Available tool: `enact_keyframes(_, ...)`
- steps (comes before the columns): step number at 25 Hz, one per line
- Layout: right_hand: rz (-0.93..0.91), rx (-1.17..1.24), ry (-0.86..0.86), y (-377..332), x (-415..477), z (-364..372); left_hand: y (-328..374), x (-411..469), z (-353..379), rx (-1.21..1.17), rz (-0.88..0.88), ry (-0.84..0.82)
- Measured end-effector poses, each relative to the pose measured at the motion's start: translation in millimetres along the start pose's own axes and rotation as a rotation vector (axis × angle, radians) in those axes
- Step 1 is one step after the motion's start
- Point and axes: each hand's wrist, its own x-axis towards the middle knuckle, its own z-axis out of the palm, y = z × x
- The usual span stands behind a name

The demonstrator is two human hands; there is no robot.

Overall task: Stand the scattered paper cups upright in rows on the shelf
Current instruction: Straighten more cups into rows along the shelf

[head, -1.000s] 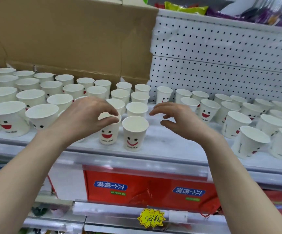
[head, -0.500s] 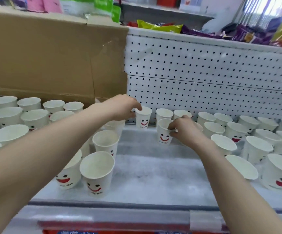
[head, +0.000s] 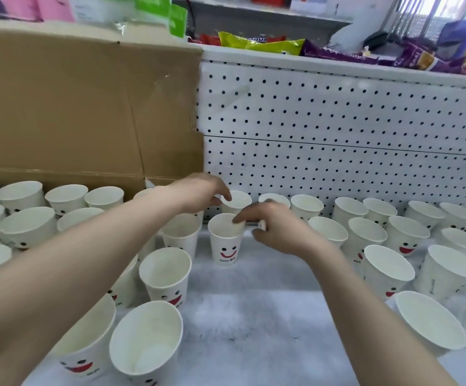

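Several white paper cups with red smiley faces stand upright on the white shelf (head: 254,316), in rows at the left and loosely grouped at the right. My right hand (head: 279,232) pinches the rim of one smiley cup (head: 226,243) standing near the back middle. My left hand (head: 201,192) reaches further back and pinches the rim of a back-row cup (head: 237,203) next to the pegboard. Both arms stretch over the shelf.
A brown cardboard sheet (head: 81,107) leans against the back at the left. A white pegboard panel (head: 337,140) forms the back wall at the right. Snack bags (head: 268,45) lie on the shelf above. A near cup (head: 148,341) leans at the front left.
The camera has moved closer. My right hand has carried its cup a little forward and left. My left hand stays at the back-row cup's rim.
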Motion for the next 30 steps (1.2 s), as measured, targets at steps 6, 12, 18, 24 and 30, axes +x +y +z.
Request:
enact_keyframes(6, 0.382, -0.154, 0.092, 61.6, 25.3, -24.3, 1.0, 10.5, 0.5, 0.017, 0.034, -0.012)
enact_keyframes(12, 0.347, -0.089, -0.044, 61.7, 40.7, -7.7, 5.6, 15.6, -1.2, 0.113, 0.042, -0.029)
enact_keyframes(18, 0.303, -0.154, -0.013, 58.5, 44.4, 6.2, 6.9, 13.6, -3.8, 0.219, 0.063, -0.04)
enact_keyframes(24, 0.228, -0.162, 0.062, 45.8, 22.9, -36.8, 5.6, 2.3, -8.8, 0.17, 0.102, 0.058)
enact_keyframes(30, 0.38, -0.225, -0.026, 70.5, -61.1, -100.4, 101.6, 5.7, -20.0, 0.053, 0.312, 0.149)
